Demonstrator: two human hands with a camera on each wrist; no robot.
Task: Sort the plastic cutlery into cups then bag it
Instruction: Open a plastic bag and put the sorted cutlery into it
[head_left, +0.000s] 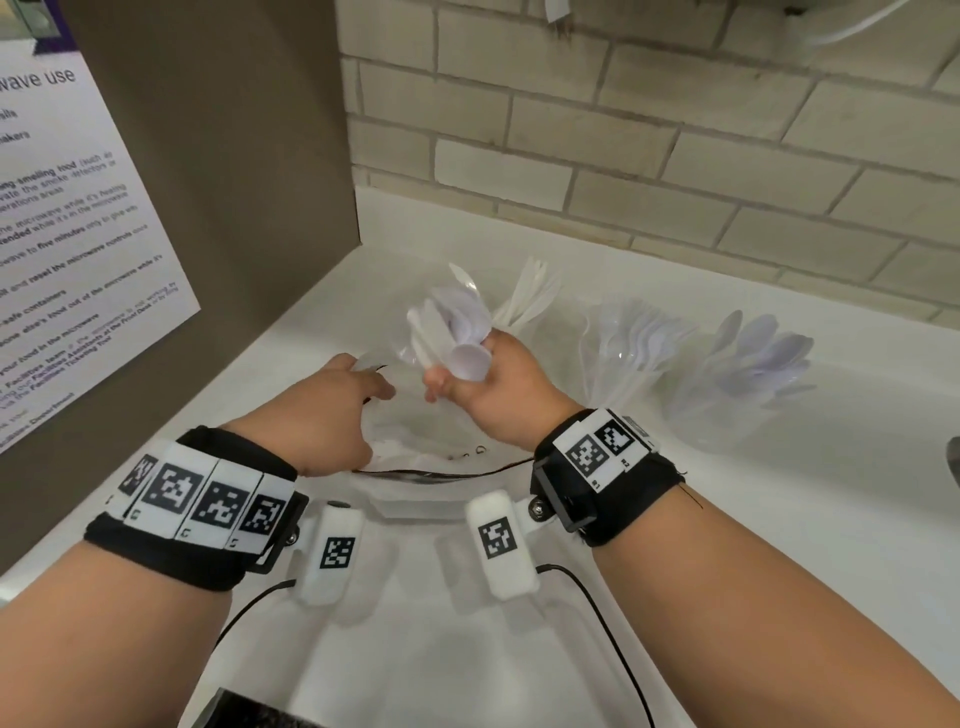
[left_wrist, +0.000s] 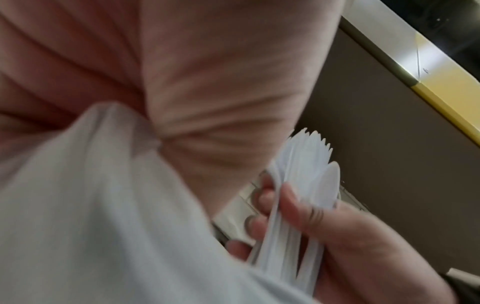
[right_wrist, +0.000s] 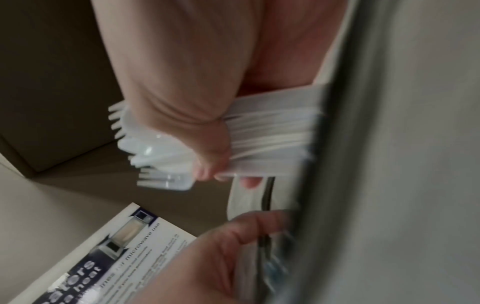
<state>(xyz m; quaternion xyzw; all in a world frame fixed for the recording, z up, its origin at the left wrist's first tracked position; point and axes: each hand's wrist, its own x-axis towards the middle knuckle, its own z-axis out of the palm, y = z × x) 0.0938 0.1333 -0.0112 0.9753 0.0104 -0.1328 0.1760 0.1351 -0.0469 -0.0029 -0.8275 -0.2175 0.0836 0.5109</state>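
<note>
Fingers (right_wrist: 207, 168) of right hand (head_left: 511, 384) wrap fork bundle (right_wrist: 270, 142); tines protrude beyond.

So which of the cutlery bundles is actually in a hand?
The fork bundle, gripped in the right hand over the bag; the spoon cups stand untouched at right.

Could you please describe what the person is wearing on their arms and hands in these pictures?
Both forearms are bare, with no sleeves or gloves. Each wrist carries a black fabric band, the left wrist band and the right wrist band, topped with white plates printed with black square codes. A white coded block hangs inside each, with thin black cables.
</note>
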